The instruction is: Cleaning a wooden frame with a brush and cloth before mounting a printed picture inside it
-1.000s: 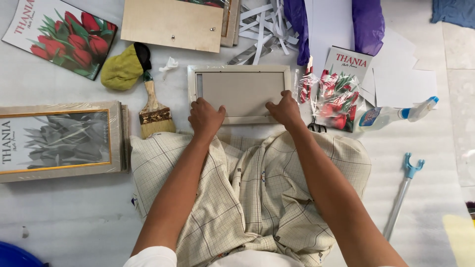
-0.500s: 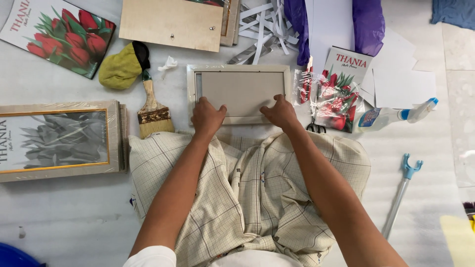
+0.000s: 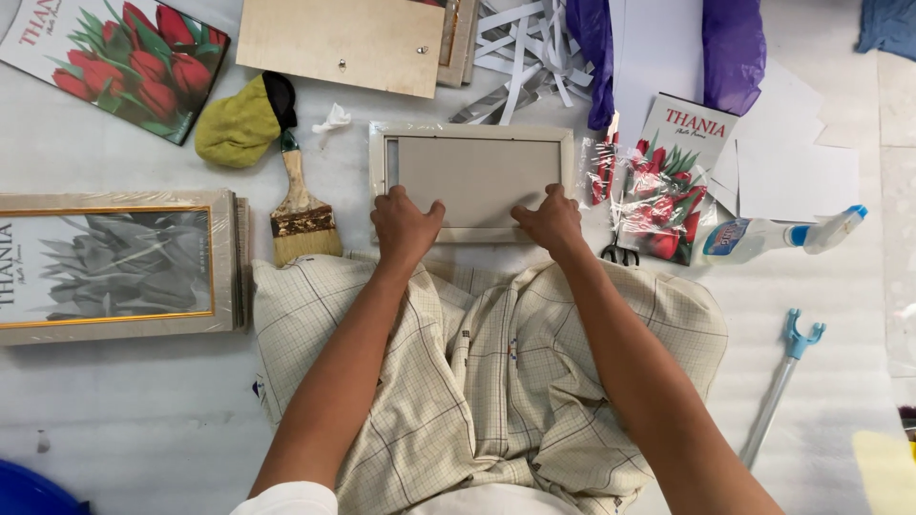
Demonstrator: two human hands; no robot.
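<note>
A pale picture frame (image 3: 472, 143) wrapped in clear plastic lies face down on the white floor in front of my crossed legs. My left hand (image 3: 404, 227) presses on its near edge at the left, fingers spread over the grey backing board. My right hand (image 3: 551, 219) presses on the near edge at the right. Both hands rest flat on the frame rather than closing around it.
A paintbrush (image 3: 301, 215) and a yellow-green cloth (image 3: 239, 122) lie to the left. Further left sits a stack of framed grey-flower pictures (image 3: 114, 262). A tulip print (image 3: 119, 57), a wooden backing board (image 3: 343, 40), a wrapped tulip print (image 3: 668, 181), scissors (image 3: 618, 254) and a spray bottle (image 3: 778, 234) surround the frame.
Both hands stay on the frame's near edge; my fingers have shifted slightly along it. The frame has barely moved.
</note>
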